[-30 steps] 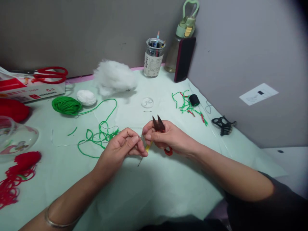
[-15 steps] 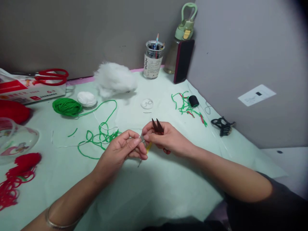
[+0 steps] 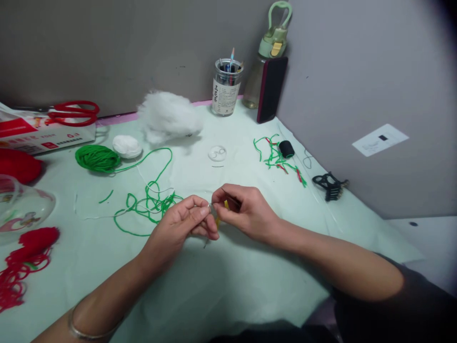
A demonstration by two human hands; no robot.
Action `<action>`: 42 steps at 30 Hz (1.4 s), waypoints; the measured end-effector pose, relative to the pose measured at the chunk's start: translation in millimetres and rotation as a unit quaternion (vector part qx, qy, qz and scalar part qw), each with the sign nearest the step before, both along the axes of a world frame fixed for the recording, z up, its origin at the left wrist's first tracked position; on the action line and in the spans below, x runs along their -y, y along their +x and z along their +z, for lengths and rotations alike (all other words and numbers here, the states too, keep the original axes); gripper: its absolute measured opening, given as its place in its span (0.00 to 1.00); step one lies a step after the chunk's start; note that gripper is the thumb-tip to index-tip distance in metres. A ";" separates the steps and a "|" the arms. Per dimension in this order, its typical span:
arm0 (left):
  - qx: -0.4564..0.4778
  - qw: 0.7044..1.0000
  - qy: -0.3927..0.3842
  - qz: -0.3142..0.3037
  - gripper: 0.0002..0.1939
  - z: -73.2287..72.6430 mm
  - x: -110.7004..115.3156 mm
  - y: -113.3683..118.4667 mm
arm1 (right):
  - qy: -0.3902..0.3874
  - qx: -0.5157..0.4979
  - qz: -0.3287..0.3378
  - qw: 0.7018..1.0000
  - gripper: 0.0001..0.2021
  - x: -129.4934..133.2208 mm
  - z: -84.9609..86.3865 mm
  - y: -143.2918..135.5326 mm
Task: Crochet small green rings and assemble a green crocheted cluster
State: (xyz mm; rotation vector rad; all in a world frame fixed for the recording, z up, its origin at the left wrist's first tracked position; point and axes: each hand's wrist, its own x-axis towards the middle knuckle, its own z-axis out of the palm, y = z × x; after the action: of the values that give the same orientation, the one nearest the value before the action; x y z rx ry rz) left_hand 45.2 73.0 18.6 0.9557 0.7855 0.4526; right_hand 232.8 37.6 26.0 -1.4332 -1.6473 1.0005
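My left hand point(image 3: 189, 216) is closed in a pinch, with a thin white strand point(image 3: 209, 205) showing at its fingertips. Close against it, my right hand point(image 3: 246, 207) is curled, its thumb and index fingertip at that same strand. Dark scissors point(image 3: 231, 196) are tucked in the right palm, mostly hidden by the fingers. Between the hands a yellow strip point(image 3: 218, 221) shows, and a thin metal tip point(image 3: 206, 244) pokes out below; whether they are one tool I cannot tell. Tangled green yarn point(image 3: 146, 205) lies just left of my left hand.
Behind are a green yarn ball point(image 3: 97, 158), white yarn ball point(image 3: 127, 146), fluffy stuffing point(image 3: 169, 116) and small clear disc point(image 3: 217, 153). Red yarn point(image 3: 35, 243) lies left. A pen jar point(image 3: 227, 90), phone point(image 3: 272, 90), bottle point(image 3: 253, 83), black spool point(image 3: 286, 149) and hair claw point(image 3: 330, 186) stand right.
My right hand has turned, so the scissor blades that pointed up are now folded behind its fingers. My left hand stays almost where it was. The view has shifted slightly.
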 end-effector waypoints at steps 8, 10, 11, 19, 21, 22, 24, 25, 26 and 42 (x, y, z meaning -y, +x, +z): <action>0.008 1.000 -0.006 -0.004 0.10 -1.3 1.7 2.5 | 0.098 0.107 0.036 0.989 0.03 2.9 -6.5 2.8; 0.009 1.000 -0.009 -0.003 0.10 -1.4 1.8 2.4 | 0.085 0.100 0.031 0.991 0.02 2.4 -5.7 2.6; 0.010 1.000 -0.011 -0.002 0.10 -1.5 1.8 2.2 | 0.071 0.088 0.025 0.993 0.02 1.9 -4.8 2.3; 0.016 0.999 -0.026 0.026 0.10 -1.2 -0.2 0.3 | -0.092 -0.125 0.008 0.988 0.06 -5.0 2.1 1.0; 0.022 0.999 -0.030 0.035 0.09 -1.3 -0.4 0.2 | -0.087 -0.134 0.005 0.987 0.06 -5.3 1.6 1.2; 0.023 0.999 -0.026 0.039 0.09 -1.5 -0.3 0.1 | -0.080 -0.136 0.000 0.988 0.06 -5.3 1.1 1.4; 0.017 0.998 -0.004 0.053 0.09 -2.3 -0.1 -0.4 | -0.066 -0.141 -0.014 0.988 0.06 -5.5 0.3 1.6; 0.006 0.998 0.017 0.060 0.09 -2.8 0.1 -0.7 | -0.063 -0.147 -0.020 0.987 0.06 -5.8 0.3 1.9; -0.010 0.997 0.044 0.067 0.08 -3.3 0.3 -1.1 | -0.065 -0.157 -0.023 0.985 0.07 -6.2 0.8 2.1; -0.080 0.838 0.533 0.085 0.08 -23.9 -1.6 -5.7 | -0.273 -0.297 0.014 0.915 0.12 -12.9 2.5 7.0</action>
State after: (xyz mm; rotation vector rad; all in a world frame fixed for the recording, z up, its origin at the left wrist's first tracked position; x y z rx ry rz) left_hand 39.5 74.7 -5.3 1.9921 0.7521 1.0289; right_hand 239.7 50.6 28.5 -1.2441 -0.9761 1.8032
